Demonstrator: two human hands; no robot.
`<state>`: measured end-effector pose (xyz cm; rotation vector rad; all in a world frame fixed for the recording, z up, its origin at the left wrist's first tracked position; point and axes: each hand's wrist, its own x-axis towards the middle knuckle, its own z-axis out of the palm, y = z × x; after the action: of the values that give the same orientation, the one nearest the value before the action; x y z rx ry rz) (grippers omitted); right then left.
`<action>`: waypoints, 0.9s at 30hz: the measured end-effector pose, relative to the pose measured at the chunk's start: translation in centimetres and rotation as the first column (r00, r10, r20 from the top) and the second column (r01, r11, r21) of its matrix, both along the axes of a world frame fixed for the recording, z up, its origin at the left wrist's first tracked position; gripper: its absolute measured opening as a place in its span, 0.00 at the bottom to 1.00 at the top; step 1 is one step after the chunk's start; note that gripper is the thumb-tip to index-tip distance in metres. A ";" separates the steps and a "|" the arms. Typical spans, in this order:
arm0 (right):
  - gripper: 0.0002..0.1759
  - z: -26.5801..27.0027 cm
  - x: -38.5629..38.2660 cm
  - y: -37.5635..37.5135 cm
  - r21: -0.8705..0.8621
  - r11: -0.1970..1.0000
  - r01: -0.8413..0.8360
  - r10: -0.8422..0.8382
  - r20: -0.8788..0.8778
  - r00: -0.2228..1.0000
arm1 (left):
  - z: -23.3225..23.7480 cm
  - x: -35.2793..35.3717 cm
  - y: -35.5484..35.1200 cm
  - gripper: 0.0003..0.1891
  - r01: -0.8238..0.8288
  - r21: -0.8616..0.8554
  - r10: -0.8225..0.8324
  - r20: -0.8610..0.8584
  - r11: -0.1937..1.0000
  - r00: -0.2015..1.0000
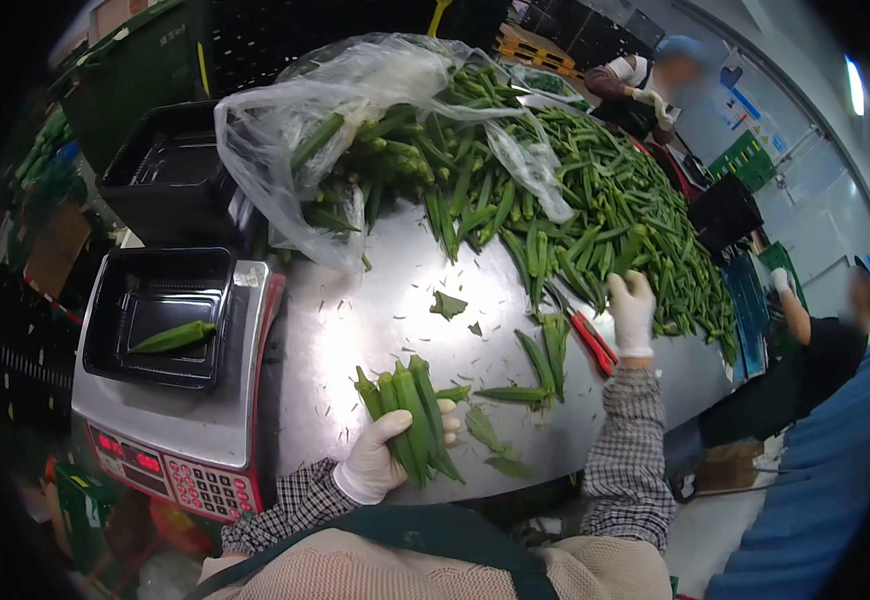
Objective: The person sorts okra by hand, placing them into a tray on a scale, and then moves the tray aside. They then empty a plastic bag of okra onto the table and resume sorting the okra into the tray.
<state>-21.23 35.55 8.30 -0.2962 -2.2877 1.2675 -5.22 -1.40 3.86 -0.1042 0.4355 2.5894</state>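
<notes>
My left hand (375, 460), in a white glove, is closed around several green okra pods (410, 415) held side by side, tips pointing away from me. My right hand (633, 305), also gloved, is at the near edge of the big okra heap (610, 185), its fingers pinched on one okra pod (631, 248). Red-handled scissors (591, 340) lie on the metal table just left of my right wrist. Between my hands are a few loose okra pods (553, 350) and some leaf scraps (485, 430).
At left, a scale (170, 440) with red digits bears a black plastic tray (95, 340) holding one okra pod (175, 337). Stacked black trays (170, 160) stand behind it. A clear plastic bag (275, 150) spills okra at the back. Two co-workers are on the right.
</notes>
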 end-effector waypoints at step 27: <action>0.15 -2.5 9.2 -4.0 0.078 0.975 -0.209 0.141 0.511 0.848 | 0.0 0.4 0.2 0.28 0.057 -0.027 -0.058 -0.059 0.998 0.997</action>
<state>-12.00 31.59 5.80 -0.4193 -2.8906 1.2239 -4.84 -1.19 3.84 -0.0231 0.4865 2.5358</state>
